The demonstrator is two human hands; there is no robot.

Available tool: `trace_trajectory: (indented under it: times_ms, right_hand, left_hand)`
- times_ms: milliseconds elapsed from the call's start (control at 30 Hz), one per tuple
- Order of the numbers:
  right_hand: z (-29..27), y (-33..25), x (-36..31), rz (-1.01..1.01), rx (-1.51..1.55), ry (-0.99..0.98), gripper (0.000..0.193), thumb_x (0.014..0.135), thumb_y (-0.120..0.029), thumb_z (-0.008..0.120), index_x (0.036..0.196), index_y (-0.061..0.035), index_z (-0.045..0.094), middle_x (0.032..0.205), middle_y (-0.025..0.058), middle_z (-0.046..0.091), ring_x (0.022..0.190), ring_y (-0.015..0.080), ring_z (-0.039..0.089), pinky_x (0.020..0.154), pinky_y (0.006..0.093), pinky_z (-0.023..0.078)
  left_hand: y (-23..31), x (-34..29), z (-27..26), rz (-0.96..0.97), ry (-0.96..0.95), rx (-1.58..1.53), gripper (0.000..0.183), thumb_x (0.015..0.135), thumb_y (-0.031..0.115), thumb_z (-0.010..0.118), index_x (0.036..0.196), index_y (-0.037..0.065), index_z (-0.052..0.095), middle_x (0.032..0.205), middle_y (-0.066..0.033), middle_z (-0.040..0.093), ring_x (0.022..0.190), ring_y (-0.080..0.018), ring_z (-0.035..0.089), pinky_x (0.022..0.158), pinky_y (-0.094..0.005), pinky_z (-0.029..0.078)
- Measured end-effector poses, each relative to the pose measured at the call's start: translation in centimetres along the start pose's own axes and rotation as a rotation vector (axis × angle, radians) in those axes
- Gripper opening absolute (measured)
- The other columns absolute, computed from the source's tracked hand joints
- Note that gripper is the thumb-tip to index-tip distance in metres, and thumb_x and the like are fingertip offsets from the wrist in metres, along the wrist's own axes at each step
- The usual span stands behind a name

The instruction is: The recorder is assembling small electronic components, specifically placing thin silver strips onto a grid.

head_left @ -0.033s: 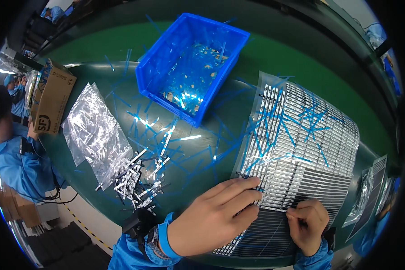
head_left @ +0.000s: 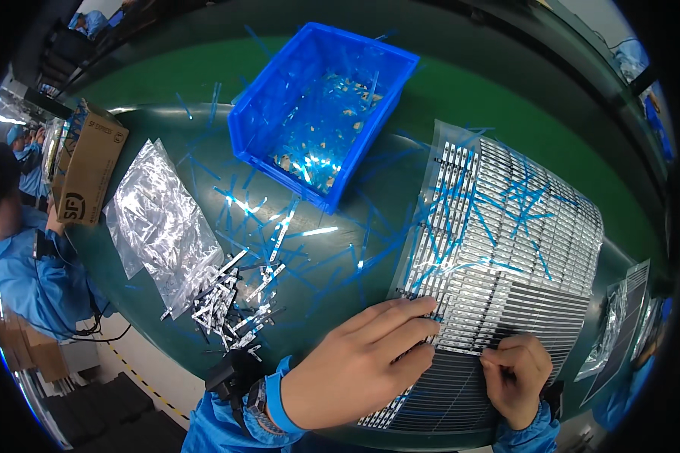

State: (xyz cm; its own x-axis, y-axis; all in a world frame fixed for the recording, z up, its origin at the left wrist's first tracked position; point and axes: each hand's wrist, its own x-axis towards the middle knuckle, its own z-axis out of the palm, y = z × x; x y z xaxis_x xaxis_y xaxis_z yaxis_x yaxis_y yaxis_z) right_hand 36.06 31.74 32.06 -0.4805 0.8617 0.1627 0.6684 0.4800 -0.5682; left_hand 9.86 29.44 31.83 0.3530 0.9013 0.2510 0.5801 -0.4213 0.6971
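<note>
A sheet of narrow white-and-black strips [head_left: 472,332] lies on the table at the right, with rows of thin dark slots in its nearer part. My left hand [head_left: 363,362] rests over the sheet's left side, fingers stretched out and tips touching the strip ends; what lies under them is hidden. Beside it, my right hand [head_left: 517,377] is closed, thumb and forefinger pinched at the right end of a strip along the lowest white row. Loose blue film slivers [head_left: 525,204] are scattered over the sheet's far part.
A blue bin [head_left: 245,136] holding film scraps stands at the back. Left of centre lie a clear plastic bag [head_left: 159,211] and a pile of loose strips [head_left: 223,306]. A cardboard box [head_left: 91,166] and a person in blue [head_left: 38,264] are at the far left.
</note>
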Motion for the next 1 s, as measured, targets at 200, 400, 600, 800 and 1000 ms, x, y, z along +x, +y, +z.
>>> trace_trajectory:
  times_ms: [200, 400, 600, 800, 1000]
  right_hand:
    - [0.0, 0.2, -0.1, 0.009, -0.008, -0.004, 0.02, 0.076, 0.003, 0.081, 0.087, -0.0063, 0.067, 0.082, 0.0068, 0.061, 0.061, 0.0161, 0.055, 0.051, 0.0295, 0.042]
    - [0.0, 0.2, 0.0, 0.003, 0.004, -0.001, 0.021, 0.075, 0.003, 0.082, 0.087, -0.0062, 0.068, 0.081, 0.0064, 0.062, 0.061, 0.0168, 0.057, 0.052, 0.0293, 0.044]
    - [0.1, 0.3, 0.2, -0.008, 0.017, 0.011, 0.021, 0.073, 0.003, 0.084, 0.086, -0.0063, 0.07, 0.082, 0.0067, 0.064, 0.063, 0.0176, 0.059, 0.053, 0.0298, 0.045]
    - [0.1, 0.4, 0.2, -0.019, 0.079, 0.008, 0.022, 0.071, 0.001, 0.086, 0.085, -0.0073, 0.072, 0.083, 0.0069, 0.065, 0.066, 0.0193, 0.062, 0.054, 0.0308, 0.048]
    - [0.1, 0.5, 0.2, -0.012, 0.084, 0.007, 0.022, 0.07, -0.001, 0.087, 0.086, -0.0086, 0.074, 0.083, 0.0061, 0.065, 0.068, 0.0191, 0.063, 0.056, 0.0305, 0.05]
  left_hand:
    - [0.3, 0.3, -0.2, -0.003, -0.021, 0.001, 0.02, 0.078, 0.012, 0.078, 0.098, 0.007, 0.077, 0.117, -0.0072, 0.067, 0.124, -0.0296, 0.063, 0.095, -0.0401, 0.055]
    - [0.7, 0.4, 0.2, 0.057, -0.058, 0.143, 0.027, 0.078, 0.016, 0.072, 0.103, 0.012, 0.08, 0.118, -0.0057, 0.063, 0.126, -0.0285, 0.06, 0.099, -0.0408, 0.052]
    - [1.0, 0.5, 0.0, 0.052, -0.084, 0.201, 0.028, 0.077, 0.017, 0.074, 0.104, 0.015, 0.081, 0.115, -0.0045, 0.062, 0.123, -0.0271, 0.059, 0.099, -0.041, 0.052]
    - [1.1, 0.6, 0.1, 0.037, -0.1, 0.199, 0.033, 0.076, 0.017, 0.075, 0.109, 0.018, 0.08, 0.116, -0.0034, 0.06, 0.123, -0.0265, 0.057, 0.097, -0.0406, 0.05]
    - [1.2, 1.0, 0.4, 0.032, -0.117, 0.212, 0.036, 0.077, 0.018, 0.076, 0.112, 0.022, 0.08, 0.116, -0.0015, 0.058, 0.121, -0.0263, 0.056, 0.099, -0.0417, 0.048]
